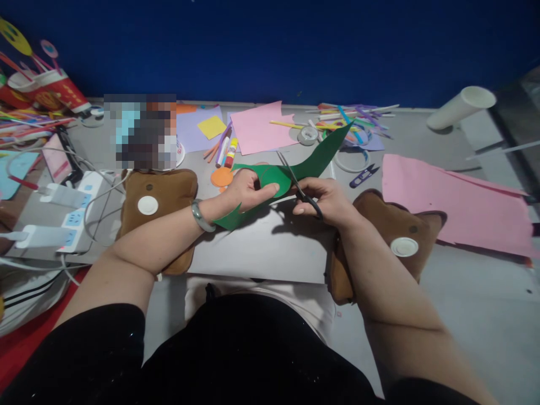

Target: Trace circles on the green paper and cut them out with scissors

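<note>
Between my two hands is a sheet of green paper (320, 154) with a round outline partly cut out of it. My left hand (248, 191) pinches the paper, its thumb lying on the round part. A pair of scissors (310, 202) is in my right hand (327, 202), with the fingers in the black handles. The blades are spread and meet the paper at the right edge of the round part. Under both hands lies a white sheet (257, 253). Just left of the green paper is an orange paper disc (221, 176).
Brown plush pads (160, 225) lie under both forearms. Behind stand a glue stick (230, 153), a tape roll (307, 135) and pink paper (257, 126). Purple thread snips (365, 176) and a white tube (462, 107) are at right. A power strip (84, 214) with cables lies left.
</note>
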